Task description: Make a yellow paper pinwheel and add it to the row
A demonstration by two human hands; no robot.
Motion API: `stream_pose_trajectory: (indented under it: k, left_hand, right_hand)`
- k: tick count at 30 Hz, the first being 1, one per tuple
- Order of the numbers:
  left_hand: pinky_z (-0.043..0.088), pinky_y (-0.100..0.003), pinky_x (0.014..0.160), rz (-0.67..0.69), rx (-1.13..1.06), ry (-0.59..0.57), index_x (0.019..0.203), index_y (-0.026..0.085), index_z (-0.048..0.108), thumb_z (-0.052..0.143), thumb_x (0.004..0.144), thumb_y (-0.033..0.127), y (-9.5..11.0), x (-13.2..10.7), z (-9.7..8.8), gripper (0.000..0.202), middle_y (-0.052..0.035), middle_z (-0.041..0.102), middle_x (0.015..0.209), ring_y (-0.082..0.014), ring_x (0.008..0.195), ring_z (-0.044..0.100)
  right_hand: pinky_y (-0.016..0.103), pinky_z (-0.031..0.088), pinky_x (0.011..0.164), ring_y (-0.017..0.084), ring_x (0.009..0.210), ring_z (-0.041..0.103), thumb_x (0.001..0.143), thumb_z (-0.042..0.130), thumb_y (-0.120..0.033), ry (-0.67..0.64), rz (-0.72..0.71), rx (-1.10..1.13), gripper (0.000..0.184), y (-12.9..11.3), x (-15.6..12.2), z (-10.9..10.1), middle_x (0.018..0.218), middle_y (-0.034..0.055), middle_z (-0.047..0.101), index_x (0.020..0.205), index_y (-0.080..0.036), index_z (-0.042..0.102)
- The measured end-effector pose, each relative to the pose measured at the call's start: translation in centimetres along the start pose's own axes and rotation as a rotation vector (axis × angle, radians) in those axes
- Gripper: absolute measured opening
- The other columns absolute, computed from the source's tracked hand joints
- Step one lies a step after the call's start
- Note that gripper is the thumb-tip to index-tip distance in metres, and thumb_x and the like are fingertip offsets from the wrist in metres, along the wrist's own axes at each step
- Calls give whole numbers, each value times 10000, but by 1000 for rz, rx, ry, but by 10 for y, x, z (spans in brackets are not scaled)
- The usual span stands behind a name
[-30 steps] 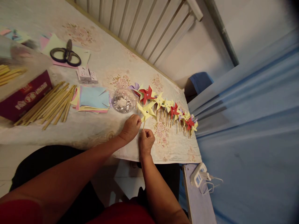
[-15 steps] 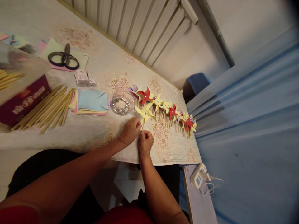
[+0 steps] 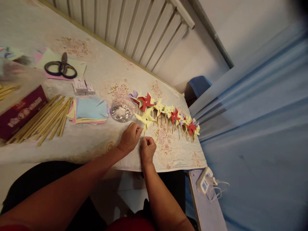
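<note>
A yellow paper pinwheel [image 3: 147, 119] on a thin stick stands up in front of me, its centre pinned with a small dark dot. My right hand [image 3: 148, 149] is closed around the lower part of its stick. Pinched fingers of my left hand [image 3: 130, 137] meet the pinwheel's lower blade, close to the stick. Just behind it lies a row of finished pinwheels, among them a red pinwheel [image 3: 146, 101] and another red one [image 3: 174, 116]. A clear round dish [image 3: 121, 110] of small metal pins sits left of the pinwheel.
Left on the flowered tablecloth [image 3: 96, 142] are stacked coloured paper squares [image 3: 91, 108], small white boxes [image 3: 82, 87], scissors [image 3: 63, 68], a bundle of wooden sticks [image 3: 45, 118] and a purple box [image 3: 23, 112]. A power strip [image 3: 205, 181] rests at right, beside a blue curtain [image 3: 245, 154].
The whole view has shifted slightly, so the table things appear further left and a little lower. Both hands stay at the yellow pinwheel, which has barely moved.
</note>
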State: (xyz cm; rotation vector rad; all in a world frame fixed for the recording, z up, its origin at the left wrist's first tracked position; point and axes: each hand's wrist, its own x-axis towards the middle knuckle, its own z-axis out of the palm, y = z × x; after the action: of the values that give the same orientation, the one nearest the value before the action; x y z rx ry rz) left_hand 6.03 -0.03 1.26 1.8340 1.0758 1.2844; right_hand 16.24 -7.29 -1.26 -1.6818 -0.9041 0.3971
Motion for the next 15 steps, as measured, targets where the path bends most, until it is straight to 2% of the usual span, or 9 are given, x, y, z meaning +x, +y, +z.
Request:
stream_pose_trajectory:
  k: [4,9,15]
  left_hand:
    - [430,-346,740,-44,109,-31,742,238,420,427,935,261,-12,-4,0,194,-42,535,787,-208,783,509]
    - [452,-352,755,-8,196,-85,752,242,422,447,897,198,-25,-17,-3,154,-51,546,813,-216,794,523]
    - [465,-353,763,-1,287,-37,749,251,399,427,901,167,-28,-27,-12,176,-54,535,811,-219,801,527]
  right_hand:
    - [266,398,632,143,634,476,780,574,-379,1,-14,-30,218,1,1,2,647,-22,566,706,-181,626]
    - [266,402,633,147,639,484,781,555,-355,-10,-29,-57,196,1,2,4,637,-27,551,690,-191,612]
    - [252,384,621,144,633,476,781,535,-314,-25,-49,-52,173,4,1,6,622,-39,531,674,-198,607]
